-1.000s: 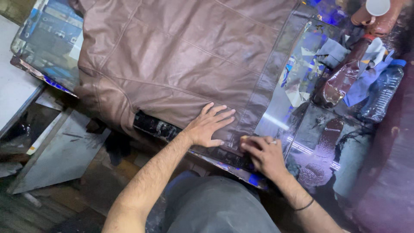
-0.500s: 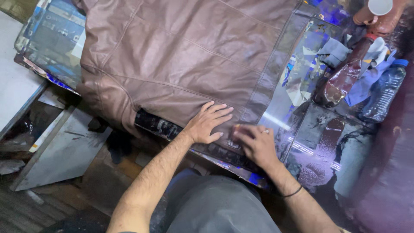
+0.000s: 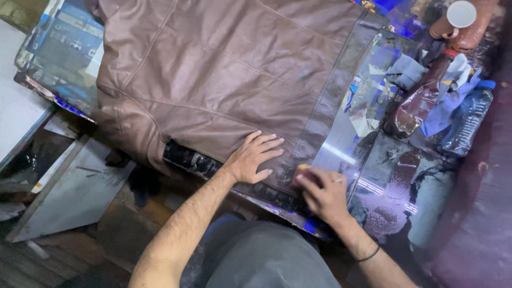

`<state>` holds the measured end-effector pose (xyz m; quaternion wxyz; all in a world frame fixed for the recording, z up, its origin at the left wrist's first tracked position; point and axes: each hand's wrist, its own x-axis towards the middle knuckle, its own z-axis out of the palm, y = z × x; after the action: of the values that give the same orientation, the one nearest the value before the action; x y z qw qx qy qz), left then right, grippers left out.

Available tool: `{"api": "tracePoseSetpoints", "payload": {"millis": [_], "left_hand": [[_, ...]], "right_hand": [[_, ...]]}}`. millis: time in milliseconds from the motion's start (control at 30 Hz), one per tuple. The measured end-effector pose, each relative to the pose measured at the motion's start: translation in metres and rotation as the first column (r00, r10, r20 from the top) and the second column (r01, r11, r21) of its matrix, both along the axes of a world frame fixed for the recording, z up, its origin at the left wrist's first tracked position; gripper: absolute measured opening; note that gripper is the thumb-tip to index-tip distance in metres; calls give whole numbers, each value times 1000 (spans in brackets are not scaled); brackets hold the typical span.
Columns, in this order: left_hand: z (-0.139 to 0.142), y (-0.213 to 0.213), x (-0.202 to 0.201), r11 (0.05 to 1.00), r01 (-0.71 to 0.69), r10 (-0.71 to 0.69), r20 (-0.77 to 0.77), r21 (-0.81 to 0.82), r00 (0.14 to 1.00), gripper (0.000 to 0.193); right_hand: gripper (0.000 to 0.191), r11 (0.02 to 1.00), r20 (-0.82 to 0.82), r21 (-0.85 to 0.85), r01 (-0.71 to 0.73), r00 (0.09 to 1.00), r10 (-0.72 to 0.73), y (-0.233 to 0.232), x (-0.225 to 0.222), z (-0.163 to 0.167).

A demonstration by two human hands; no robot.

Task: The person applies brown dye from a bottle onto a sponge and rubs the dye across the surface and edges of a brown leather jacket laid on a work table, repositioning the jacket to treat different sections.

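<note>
2 hands are working at the near edge of a brown leather jacket [image 3: 229, 69], which is lying spread flat over a glossy, cluttered surface [image 3: 368, 160]. The left hand [image 3: 253, 157] is lying open, fingers spread, palm pressing the leather down near the hem. The right hand [image 3: 320, 192] is sitting just beside it, fingers curled shut on a small yellowish pad [image 3: 303, 169] that is touching the dark hem band [image 3: 330, 101]. This is looking like rubbing or polishing along the edge while the other hand is steadying the piece. Going on would call for keeping the leather pinned taut and sliding the pad along the band. Bottles [image 3: 469, 120] and rags [image 3: 445, 104] are crowding the far right.
</note>
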<state>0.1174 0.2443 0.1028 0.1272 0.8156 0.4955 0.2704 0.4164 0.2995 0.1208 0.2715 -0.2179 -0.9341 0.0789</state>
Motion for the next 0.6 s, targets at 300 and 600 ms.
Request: {"api": "tracePoseSetpoints", "payload": {"millis": [300,600], "left_hand": [[12,1,4,1000,14,-14,-48,-19,999,65],[12,-1,-5,1000,21,-21,3,-14,1000,65]], "right_hand": [[46,976,63,216,-5,998,-9,70,-42,3],[48,997,33,40,60,998,-61,39,-40,42]]}}
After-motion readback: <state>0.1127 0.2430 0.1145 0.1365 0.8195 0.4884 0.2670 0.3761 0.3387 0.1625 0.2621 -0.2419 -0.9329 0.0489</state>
